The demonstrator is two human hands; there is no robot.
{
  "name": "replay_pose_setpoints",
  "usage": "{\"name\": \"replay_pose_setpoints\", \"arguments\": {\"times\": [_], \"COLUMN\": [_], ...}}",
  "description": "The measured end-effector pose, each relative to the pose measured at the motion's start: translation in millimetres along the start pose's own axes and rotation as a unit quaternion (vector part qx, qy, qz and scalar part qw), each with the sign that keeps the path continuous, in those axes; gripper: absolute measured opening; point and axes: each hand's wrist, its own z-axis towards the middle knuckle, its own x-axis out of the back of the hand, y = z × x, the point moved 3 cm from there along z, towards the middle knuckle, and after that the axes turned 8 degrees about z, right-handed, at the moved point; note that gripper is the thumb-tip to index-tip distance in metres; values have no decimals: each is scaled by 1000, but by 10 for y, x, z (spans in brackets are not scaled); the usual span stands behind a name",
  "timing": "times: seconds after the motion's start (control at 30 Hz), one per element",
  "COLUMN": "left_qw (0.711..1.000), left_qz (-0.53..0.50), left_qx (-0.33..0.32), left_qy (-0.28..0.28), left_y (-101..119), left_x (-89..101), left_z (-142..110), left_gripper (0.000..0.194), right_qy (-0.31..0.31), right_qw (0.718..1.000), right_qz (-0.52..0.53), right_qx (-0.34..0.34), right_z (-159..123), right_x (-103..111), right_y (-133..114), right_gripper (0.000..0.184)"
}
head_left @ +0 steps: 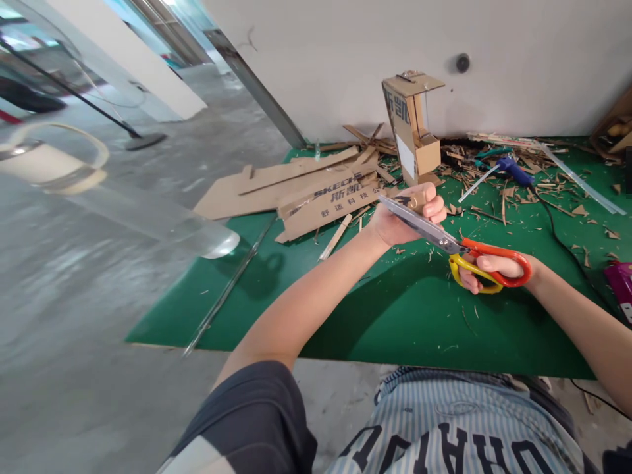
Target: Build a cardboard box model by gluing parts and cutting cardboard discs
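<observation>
My right hand [471, 277] has its fingers through the orange and yellow handles of a pair of scissors [447, 243]. The blades point up and left and look nearly closed, passing in front of my left palm. My left hand [392, 227] is turned palm up, with its fingers curled around a small brown cardboard piece [417, 199], partly hidden by the blades. Just beyond my hands stands an upright cardboard structure [402, 125] with a flat top and a small box-like ledge. A printed cardboard sheet [326, 207] lies left of my left hand.
Cardboard scraps [557, 164] litter the back of the green table [395, 329]. A blue glue gun [516, 171] trails a black cord on the right, near a magenta object [619, 286]. At the left edge is a blurred clear tumbler [162, 217] with a beige lid. A wall rises behind.
</observation>
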Motion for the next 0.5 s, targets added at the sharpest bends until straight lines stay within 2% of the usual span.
{"name": "replay_pose_setpoints", "arguments": {"times": [0.07, 0.2, 0.27, 0.4, 0.47, 0.5], "left_qw": [1000, 996, 994, 981, 962, 949], "left_qz": [-15, -67, -85, -31, 13, 41], "left_qx": [-10, -40, -47, -75, -107, -125], "left_qy": [17, 34, 51, 179, 250, 286], "left_y": [-15, -20, 3, 104, 175, 214], "left_x": [11, 8, 22, 222, 384, 466], "left_z": [4, 26, 46, 97, 108, 105], "left_gripper": [43, 42, 35, 19, 19, 20], "right_qy": [6, 34, 50, 136, 209, 257], "right_qw": [1000, 998, 995, 974, 945, 921], "right_qz": [-15, -59, -82, -179, -250, -293], "right_qx": [5, 2, -6, -4, 0, -1], "right_z": [11, 28, 36, 42, 29, 15], "right_x": [-5, -38, -66, -69, -28, 4], "right_y": [2, -47, -85, -140, -149, -152], "right_gripper": [56, 54, 54, 55, 57, 58]}}
